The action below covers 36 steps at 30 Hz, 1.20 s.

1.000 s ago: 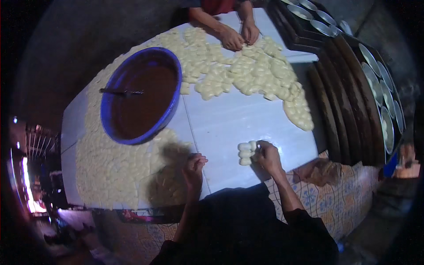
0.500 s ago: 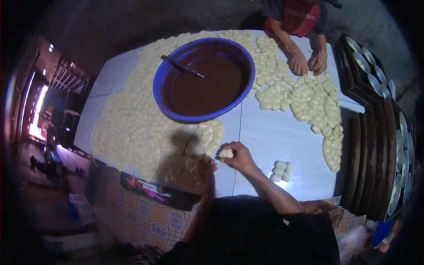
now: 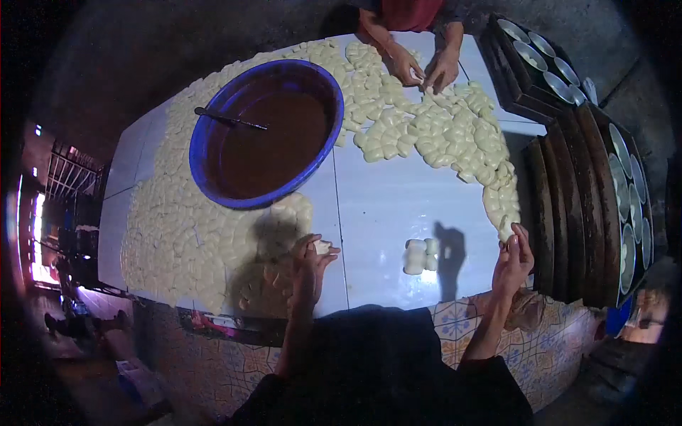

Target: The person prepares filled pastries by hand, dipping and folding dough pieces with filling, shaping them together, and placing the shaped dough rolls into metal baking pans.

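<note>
My left hand (image 3: 307,266) is closed around a small pale dough piece (image 3: 323,247), above the near edge of a broad spread of flattened dough pieces (image 3: 192,213). Out to the right, my right hand (image 3: 515,264) pinches a dough piece (image 3: 506,231) at the near tip of a second dough cluster (image 3: 465,138); whether it is still stuck to the cluster I cannot tell. Between my hands, a small group of smooth white dough balls (image 3: 422,255) sits on the white tiled table (image 3: 383,213).
A large blue basin (image 3: 195,160) of brown filling stands on the dough, with a dark-handled utensil (image 3: 229,119) in it. Across the table a co-worker's hands (image 3: 442,67) handle dough. At the right, stacked wooden trays (image 3: 590,167) carry round metal tins (image 3: 619,145).
My right hand has gone from beside my left hand to the tip of the right dough cluster. A dough piece now shows in my left hand. The view has shifted right.
</note>
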Each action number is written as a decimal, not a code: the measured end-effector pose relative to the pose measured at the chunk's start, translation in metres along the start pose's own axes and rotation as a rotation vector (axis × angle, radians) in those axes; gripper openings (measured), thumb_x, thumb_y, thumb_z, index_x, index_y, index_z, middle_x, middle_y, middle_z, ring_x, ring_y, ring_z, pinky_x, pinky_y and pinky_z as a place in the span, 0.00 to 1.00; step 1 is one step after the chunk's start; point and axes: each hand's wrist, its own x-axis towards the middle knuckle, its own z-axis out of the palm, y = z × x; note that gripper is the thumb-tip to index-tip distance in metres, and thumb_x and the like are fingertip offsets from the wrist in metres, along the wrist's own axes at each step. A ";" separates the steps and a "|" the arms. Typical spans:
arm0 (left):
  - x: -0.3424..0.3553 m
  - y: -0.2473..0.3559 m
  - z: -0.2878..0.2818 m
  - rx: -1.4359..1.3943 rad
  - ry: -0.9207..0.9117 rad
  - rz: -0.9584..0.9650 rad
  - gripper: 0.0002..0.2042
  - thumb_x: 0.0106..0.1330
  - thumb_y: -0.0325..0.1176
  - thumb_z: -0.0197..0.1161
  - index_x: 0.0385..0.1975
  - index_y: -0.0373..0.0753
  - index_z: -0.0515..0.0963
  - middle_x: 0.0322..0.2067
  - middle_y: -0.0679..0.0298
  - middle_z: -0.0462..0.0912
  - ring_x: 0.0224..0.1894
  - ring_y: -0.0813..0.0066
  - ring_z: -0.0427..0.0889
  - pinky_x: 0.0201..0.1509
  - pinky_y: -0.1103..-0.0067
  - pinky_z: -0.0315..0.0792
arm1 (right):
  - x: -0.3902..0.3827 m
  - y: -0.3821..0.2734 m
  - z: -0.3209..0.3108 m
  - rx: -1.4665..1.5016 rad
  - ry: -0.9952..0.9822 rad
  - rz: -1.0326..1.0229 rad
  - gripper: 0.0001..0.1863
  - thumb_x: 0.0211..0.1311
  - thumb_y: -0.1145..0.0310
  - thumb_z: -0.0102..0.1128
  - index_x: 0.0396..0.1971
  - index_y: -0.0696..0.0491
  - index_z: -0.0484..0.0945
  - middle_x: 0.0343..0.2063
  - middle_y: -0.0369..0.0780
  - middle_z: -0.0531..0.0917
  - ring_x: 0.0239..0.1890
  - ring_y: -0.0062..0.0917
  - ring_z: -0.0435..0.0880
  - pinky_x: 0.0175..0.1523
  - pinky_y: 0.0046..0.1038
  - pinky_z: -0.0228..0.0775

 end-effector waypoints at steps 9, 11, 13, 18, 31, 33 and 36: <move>-0.021 0.005 0.087 -0.219 -0.138 -0.053 0.14 0.72 0.26 0.44 0.55 0.29 0.66 0.52 0.51 0.72 0.54 0.58 0.75 0.60 0.68 0.69 | -0.091 0.011 0.113 -0.191 -0.594 0.109 0.17 0.55 0.78 0.59 0.47 0.60 0.77 0.52 0.46 0.71 0.53 0.32 0.74 0.50 0.26 0.71; -0.033 0.001 0.102 -0.148 -0.065 -0.009 0.17 0.72 0.24 0.45 0.59 0.31 0.64 0.54 0.56 0.70 0.52 0.68 0.76 0.58 0.76 0.68 | -0.102 0.032 0.135 -0.269 -0.696 -0.074 0.17 0.55 0.79 0.60 0.47 0.59 0.77 0.49 0.44 0.72 0.48 0.29 0.76 0.50 0.25 0.70; -0.033 0.001 0.093 -0.044 -0.091 0.042 0.17 0.70 0.24 0.48 0.58 0.30 0.67 0.53 0.57 0.73 0.55 0.73 0.72 0.59 0.77 0.66 | -0.102 0.038 0.145 -0.208 -0.656 -0.150 0.16 0.55 0.79 0.60 0.45 0.59 0.79 0.46 0.43 0.72 0.44 0.27 0.76 0.47 0.24 0.70; -0.036 0.005 0.075 0.260 -0.040 0.202 0.10 0.64 0.23 0.61 0.43 0.29 0.78 0.41 0.63 0.78 0.43 0.83 0.74 0.45 0.86 0.68 | -0.092 0.020 0.150 -0.218 -0.787 -0.008 0.11 0.62 0.71 0.55 0.41 0.58 0.81 0.47 0.45 0.73 0.48 0.32 0.74 0.52 0.30 0.67; 0.006 0.070 0.106 -0.859 -0.607 -0.303 0.52 0.53 0.69 0.54 0.63 0.25 0.55 0.54 0.47 0.70 0.55 0.62 0.72 0.62 0.67 0.62 | -0.065 0.046 0.158 0.291 -1.089 0.619 0.55 0.54 0.31 0.52 0.70 0.51 0.42 0.63 0.43 0.60 0.60 0.32 0.67 0.61 0.31 0.61; 0.069 0.072 0.082 -0.685 -0.692 -0.133 0.52 0.57 0.71 0.47 0.63 0.23 0.53 0.58 0.42 0.66 0.58 0.61 0.69 0.64 0.67 0.60 | -0.064 0.071 0.155 0.189 -1.041 0.344 0.58 0.50 0.25 0.46 0.70 0.53 0.41 0.63 0.45 0.59 0.62 0.32 0.64 0.61 0.32 0.60; 0.166 0.123 0.059 0.395 -0.138 0.241 0.40 0.67 0.66 0.34 0.56 0.28 0.65 0.47 0.49 0.75 0.49 0.62 0.76 0.57 0.69 0.66 | -0.064 0.074 0.155 0.253 -0.936 0.360 0.53 0.57 0.30 0.45 0.70 0.53 0.41 0.61 0.45 0.63 0.62 0.31 0.63 0.58 0.32 0.62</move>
